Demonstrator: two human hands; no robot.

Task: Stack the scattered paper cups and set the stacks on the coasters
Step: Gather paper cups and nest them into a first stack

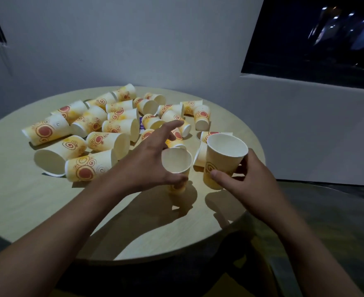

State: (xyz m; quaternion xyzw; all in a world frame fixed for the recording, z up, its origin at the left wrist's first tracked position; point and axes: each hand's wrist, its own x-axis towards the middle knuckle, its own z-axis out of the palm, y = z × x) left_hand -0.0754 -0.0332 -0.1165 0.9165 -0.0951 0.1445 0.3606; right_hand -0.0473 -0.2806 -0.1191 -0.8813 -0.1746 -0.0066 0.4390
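**A:** So why one cup per hand? Right hand (pixel 249 179) grips an upright cup (pixel 225 159) near the round table's (pixel 26 200) right edge; left hand (pixel 153 159) pinches a second cup (pixel 176 166) with its thumb, fingers spread. Probably lining them up to nest.

**B:** Makes sense. Remaining scattered cups (pixel 104 129) lie toppled toward the far edge. Coasters? Can't spot any, just a purple scrap (pixel 141 123) buried among them.

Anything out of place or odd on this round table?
Nearly all the yellow-and-red swirl paper cups lie on their sides across the round wooden table. Only a purple scrap shows among them; no coasters are identifiable. Each hand, left and right, holds one cup.
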